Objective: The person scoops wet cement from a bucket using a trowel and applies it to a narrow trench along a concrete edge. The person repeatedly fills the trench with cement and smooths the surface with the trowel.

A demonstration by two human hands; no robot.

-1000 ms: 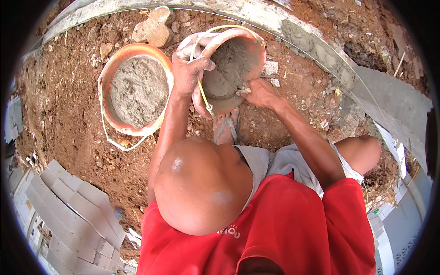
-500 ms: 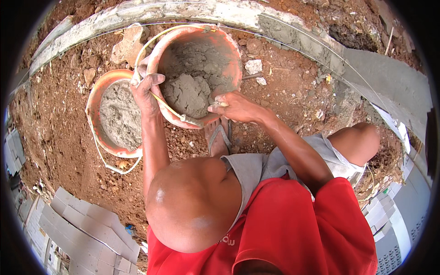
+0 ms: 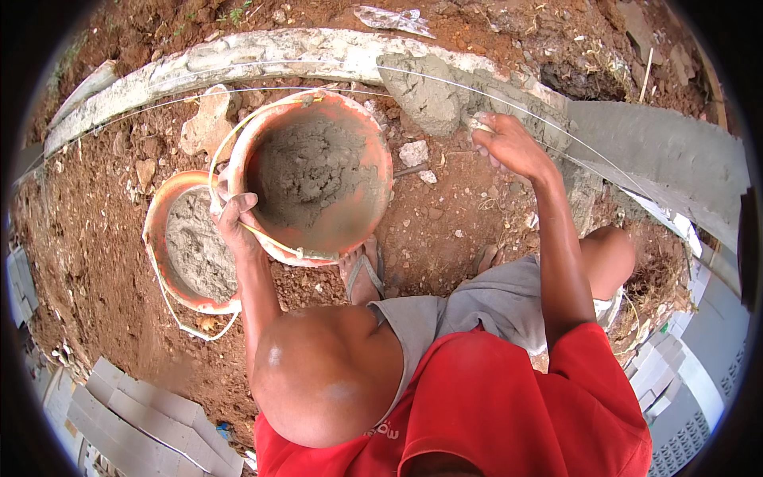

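Orange bucket (image 3: 364, 139) in the left hand (image 3: 235, 222), its body reaching away to the right of those fingers; thumb laid over the rim, other fingers on the outer side, so clamped on the rim, though partly hidden. Mouth faces up toward the viewer; long axis, base to mouth, runs nearly along the line of sight, foreshortened, exact lean hard to judge. Yellow handle (image 3: 270, 240) arcs round the mouth's left side, close by the left thumb. Grey mortar (image 3: 310, 163) inside, right of the left fingers. Right hand (image 3: 513, 145) well apart from the bucket, fingers curled together round a pale grip (image 3: 478, 124), only its end showing. Wet mortar patch (image 3: 420, 89) just left of the right fingertips, against the pale wall (image 3: 318, 52); cannot tell whether a blade lies under it. Second bucket (image 3: 176, 189), mortar-filled, sits left of the left fingers. Half a second ago the right hand was at the bucket's near rim, a mortar heap beside it; now that hand is out by the wall and the heap is gone from there. Left hold on the rim unchanged, bucket lower in view
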